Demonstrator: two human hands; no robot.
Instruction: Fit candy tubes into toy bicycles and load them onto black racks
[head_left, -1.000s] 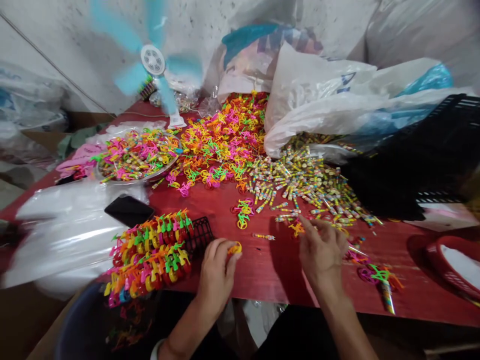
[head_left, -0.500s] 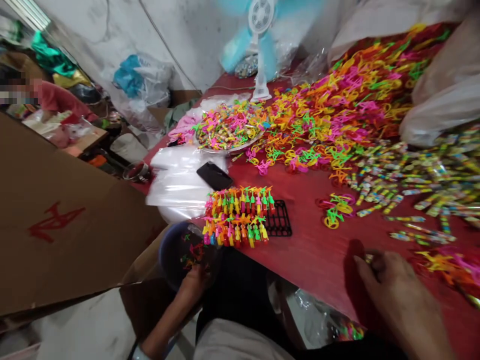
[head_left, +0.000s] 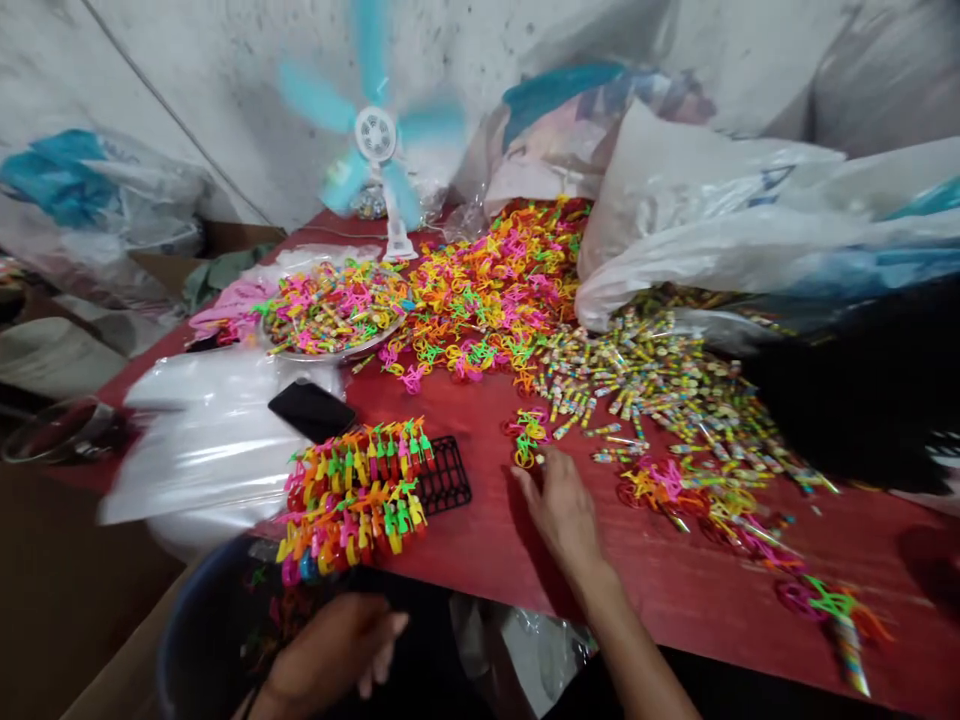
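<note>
My right hand [head_left: 564,512] is low over the red table, fingers curled and fingertips at a small bunch of pink, green and yellow plastic pieces [head_left: 529,430]. A tiny pale thing shows at the fingertips, too small to name. My left hand [head_left: 341,640], smeared by motion, is above a dark round tub [head_left: 196,600] with some coloured pieces in it; whether it holds anything is unclear. Between the hands, at the table edge, stands a black grid rack [head_left: 448,474], with two rows of small bright plastic toys [head_left: 360,495] on its left part.
A loose heap of coloured plastic pieces [head_left: 495,290] and many printed tubes [head_left: 652,385] lie behind. A heaped tray [head_left: 341,352], a blue fan [head_left: 375,135], a black phone [head_left: 311,408] and clear plastic bags [head_left: 195,430] are to the left. White sacks [head_left: 720,210] stand back right.
The view has swung right. My right hand has moved left across the table to the small bunch of plastic pieces. My left hand has risen from inside the tub.
</note>
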